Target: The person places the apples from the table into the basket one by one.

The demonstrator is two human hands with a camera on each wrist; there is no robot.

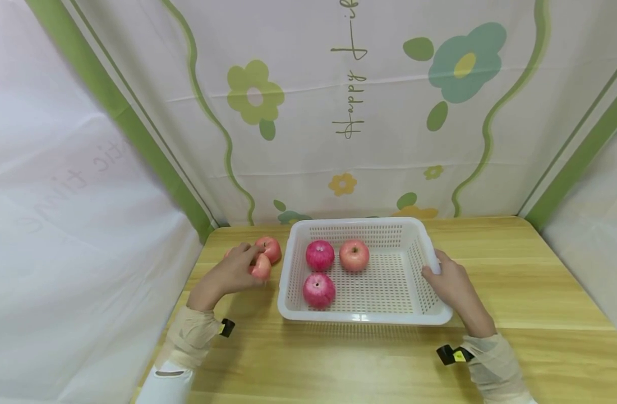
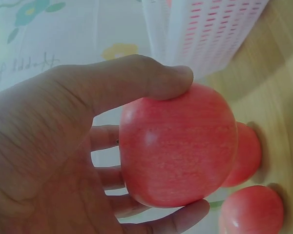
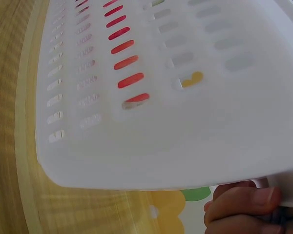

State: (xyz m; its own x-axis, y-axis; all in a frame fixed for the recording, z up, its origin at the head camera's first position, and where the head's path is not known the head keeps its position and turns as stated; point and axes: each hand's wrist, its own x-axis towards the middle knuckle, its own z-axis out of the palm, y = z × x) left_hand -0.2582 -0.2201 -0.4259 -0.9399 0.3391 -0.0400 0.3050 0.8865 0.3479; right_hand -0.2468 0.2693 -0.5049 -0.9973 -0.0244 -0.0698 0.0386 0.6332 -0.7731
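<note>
My left hand (image 1: 233, 270) holds a pinkish-red apple (image 2: 178, 146), thumb on one side and fingers round the other. In the head view this apple is just left of the basket, over the table. Beside it lies another apple (image 1: 269, 248), and a third is mostly hidden behind the hand. My right hand (image 1: 451, 283) grips the right rim of a white perforated plastic basket (image 1: 365, 318), its fingers curled under the rim in the right wrist view. Inside, toward the left, are two deep-pink apples (image 1: 319, 256) and a paler red apple (image 1: 354, 256).
Under everything is a light wood-grain table (image 1: 349, 370). A white curtain (image 1: 308, 112) printed with flowers hangs behind its far edge, with more white cloth (image 1: 61, 224) at both sides. Each wrist carries a small black camera (image 1: 226, 327) on a wrapped band.
</note>
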